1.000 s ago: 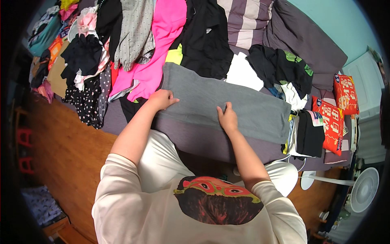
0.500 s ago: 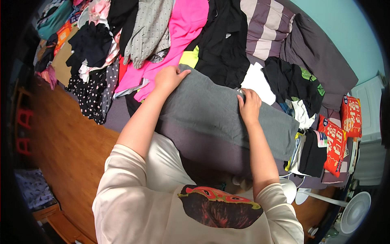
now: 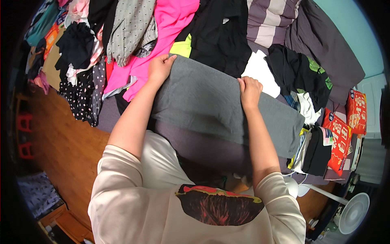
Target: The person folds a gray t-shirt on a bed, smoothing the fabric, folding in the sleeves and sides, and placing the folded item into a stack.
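Note:
A long, folded grey garment (image 3: 199, 95) lies across the front of the sofa, its far edge drawn straight between my hands; its exact kind does not show. My left hand (image 3: 160, 70) pinches the far left corner between thumb and fingers. Further right along the same edge, my right hand (image 3: 251, 93) grips the cloth with curled fingers. Beyond that edge lie black clothing (image 3: 221, 38), a piece of neon yellow cloth (image 3: 182, 47) and a white cloth (image 3: 262, 73). Bright pink clothing (image 3: 172, 20) spreads out by my left hand.
Clothes heap the sofa's left side, among them a grey dotted garment (image 3: 130, 30) and a black polka-dot one (image 3: 79, 97). At right are a black and green garment (image 3: 298, 69), a folded stack (image 3: 317, 150) and red packages (image 3: 338, 140). A white fan (image 3: 353, 213) stands lower right.
The garment's far edge, wavy before, is now pulled taut and straight. My left hand has moved slightly up and left; my right hand has closed more tightly on the edge.

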The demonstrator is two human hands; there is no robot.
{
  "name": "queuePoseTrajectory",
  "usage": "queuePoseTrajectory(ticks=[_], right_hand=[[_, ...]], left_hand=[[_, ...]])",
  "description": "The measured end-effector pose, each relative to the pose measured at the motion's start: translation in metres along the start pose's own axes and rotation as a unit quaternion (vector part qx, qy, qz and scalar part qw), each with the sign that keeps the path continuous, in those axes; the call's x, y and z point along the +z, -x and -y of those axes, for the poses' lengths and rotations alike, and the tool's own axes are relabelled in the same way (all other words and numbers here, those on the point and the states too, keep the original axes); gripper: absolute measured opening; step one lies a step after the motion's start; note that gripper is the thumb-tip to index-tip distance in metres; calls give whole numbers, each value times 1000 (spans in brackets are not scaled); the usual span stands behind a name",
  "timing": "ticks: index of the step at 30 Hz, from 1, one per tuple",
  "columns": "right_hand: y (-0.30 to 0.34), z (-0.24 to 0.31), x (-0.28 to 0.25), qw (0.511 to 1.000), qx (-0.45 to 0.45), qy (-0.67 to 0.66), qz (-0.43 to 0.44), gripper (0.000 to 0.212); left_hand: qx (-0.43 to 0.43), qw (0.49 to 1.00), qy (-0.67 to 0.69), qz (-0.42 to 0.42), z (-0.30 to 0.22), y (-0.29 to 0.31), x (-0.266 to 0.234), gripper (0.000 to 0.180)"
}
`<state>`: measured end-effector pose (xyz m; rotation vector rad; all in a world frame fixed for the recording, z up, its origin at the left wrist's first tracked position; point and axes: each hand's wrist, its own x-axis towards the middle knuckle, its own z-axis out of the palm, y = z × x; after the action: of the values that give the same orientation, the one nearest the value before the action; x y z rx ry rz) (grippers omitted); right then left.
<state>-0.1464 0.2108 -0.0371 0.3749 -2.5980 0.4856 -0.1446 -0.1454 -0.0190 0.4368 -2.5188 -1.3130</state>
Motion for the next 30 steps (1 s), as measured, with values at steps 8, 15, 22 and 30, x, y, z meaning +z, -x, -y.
queuePoseTrajectory(ticks=[8, 15, 22, 30], right_hand=[[75, 56, -45, 988, 51, -139, -33, 18], [136, 58, -64, 951, 171, -215, 139, 47], [127, 68, -72, 992, -44, -62, 100, 55], [123, 52, -69, 984, -84, -53, 149, 29]], left_hand=[[98, 972, -204, 56, -65, 59, -24, 39], [-36, 930, -289, 224, -50, 102, -41, 59], [-14, 936, -269, 226, -13, 101, -26, 51], [-24, 924, -317, 212, -14, 105, -21, 38]])
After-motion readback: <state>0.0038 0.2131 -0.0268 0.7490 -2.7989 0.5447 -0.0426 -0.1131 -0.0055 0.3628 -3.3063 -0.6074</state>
